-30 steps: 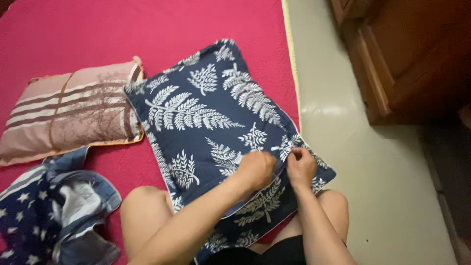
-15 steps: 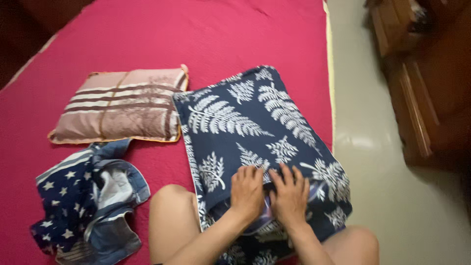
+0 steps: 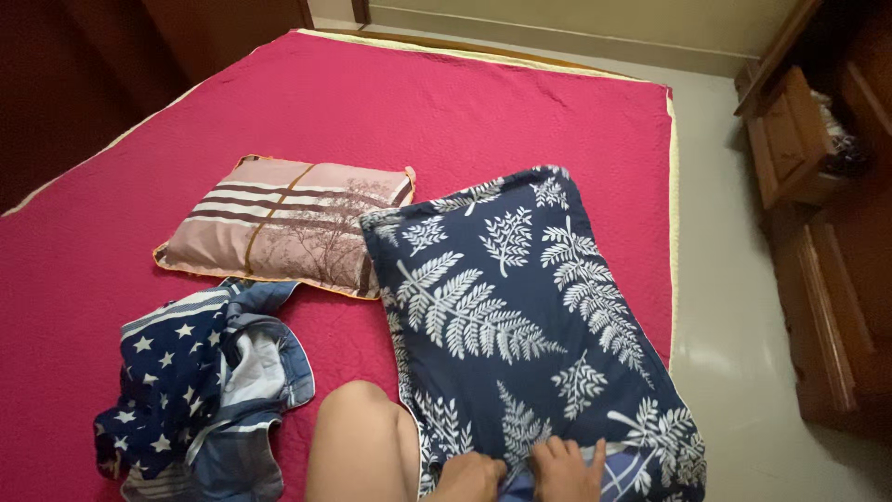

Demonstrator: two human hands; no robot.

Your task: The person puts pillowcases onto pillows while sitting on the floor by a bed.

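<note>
A navy pillow [image 3: 520, 316] with white fern leaves lies tilted across my lap on the red mattress [image 3: 390, 112]. My left hand [image 3: 469, 479] and my right hand [image 3: 565, 469] rest side by side on the pillow's near edge at the bottom of the view, fingers pressed into the cover's open end. Only the fingers and knuckles show; the wrists are cut off by the frame. My bare knee [image 3: 358, 437] sits just left of the pillow.
A pink striped pillow [image 3: 283, 223] lies behind the navy one, touching its corner. A crumpled blue star-patterned cloth [image 3: 200, 390] sits at my left. Wooden furniture with an open drawer [image 3: 794, 139] stands at the right on the pale floor [image 3: 743, 353].
The view has tilted up, showing more of the mattress and the far wall. Both hands have slid to the bottom edge of the view, still on the pillow's near end.
</note>
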